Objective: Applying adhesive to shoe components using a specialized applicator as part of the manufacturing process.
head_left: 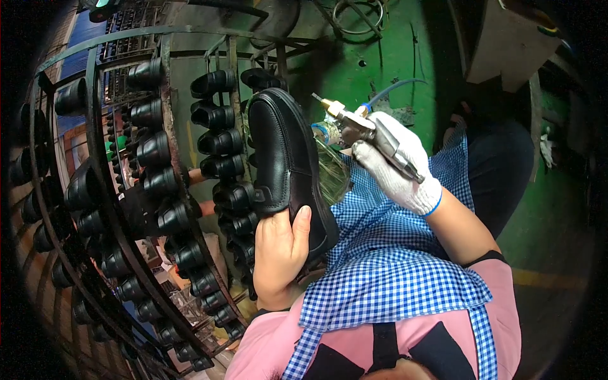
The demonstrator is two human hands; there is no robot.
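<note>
Green floor (405, 57) is showing behind everything. I'm watching remotely: bare left hand (278, 253) is gripping a black shoe (278, 152), fingers going inside its opening, thumb pressing outside, likely sparing the upper from touch. Gloved right hand (408, 158) is clasping a metal nozzle tool (361, 130), brass tip pointing toward the shoe, probably held clear of it; blue hose (396, 88) is trailing off. Leftward, a metal rack (94, 101) is carrying racked shoes (220, 140), seemingly in columns to save room. I'm counting two hands, one held shoe, one tool, one hose; racked shoes are running to dozens, overlapping too much for exact numbers.
</note>
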